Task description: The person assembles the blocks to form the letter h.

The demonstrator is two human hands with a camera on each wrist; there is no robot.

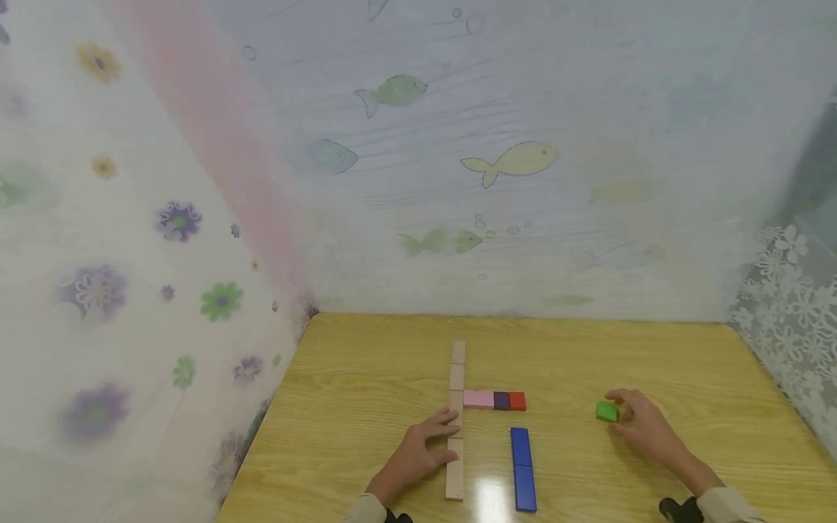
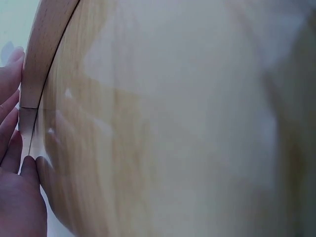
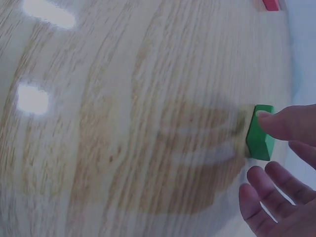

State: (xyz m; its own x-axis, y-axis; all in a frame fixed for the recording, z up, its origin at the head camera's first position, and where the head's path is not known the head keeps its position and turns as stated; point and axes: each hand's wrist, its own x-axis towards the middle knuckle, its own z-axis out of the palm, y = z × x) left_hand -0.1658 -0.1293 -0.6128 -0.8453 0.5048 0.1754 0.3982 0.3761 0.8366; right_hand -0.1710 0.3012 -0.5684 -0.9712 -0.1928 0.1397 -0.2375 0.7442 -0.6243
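Several plain wooden blocks [image 1: 455, 472] lie end to end in a straight line running away from me. My left hand [image 1: 418, 450] rests against that line's left side, its fingertips reaching over the blocks; the left wrist view shows the fingers along a block's edge [image 2: 44, 59]. On the right, my right hand [image 1: 647, 428] pinches a small green block [image 1: 607, 412] between thumb and index finger. In the right wrist view the thumb presses the green block [image 3: 259, 138], with the other fingers spread loosely below it.
A pink block [image 1: 479, 399], a dark purple block [image 1: 501, 401] and a red block [image 1: 517, 401] extend rightward from the wooden line. Two blue blocks [image 1: 522, 468] lie end to end nearer me. Patterned curtains [image 1: 523, 276] surround the wooden table [image 1: 366, 363].
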